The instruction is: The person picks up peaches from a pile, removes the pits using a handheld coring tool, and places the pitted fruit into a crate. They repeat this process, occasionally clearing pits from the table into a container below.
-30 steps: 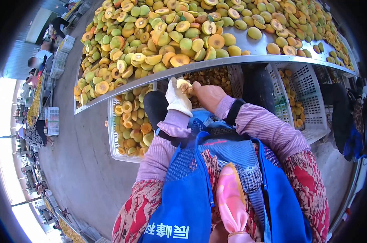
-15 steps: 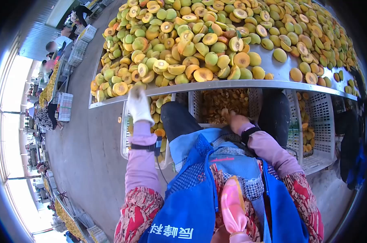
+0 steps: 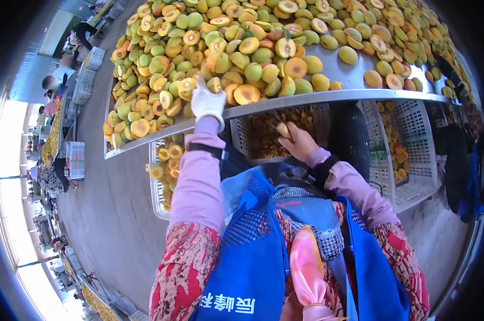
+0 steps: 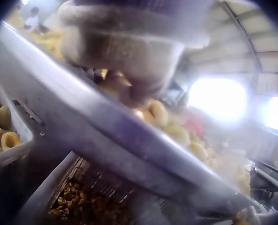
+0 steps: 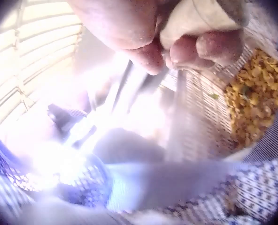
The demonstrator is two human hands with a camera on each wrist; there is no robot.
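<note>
Fruit under gloved left hand; wrist views blurred.

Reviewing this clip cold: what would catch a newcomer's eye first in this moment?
First, the heap of halved yellow-green fruit covering the metal table. At its near edge the gloved left hand rests on the fruit. Below the edge, the bare right hand grips a small tool over a white crate of pits.
</note>
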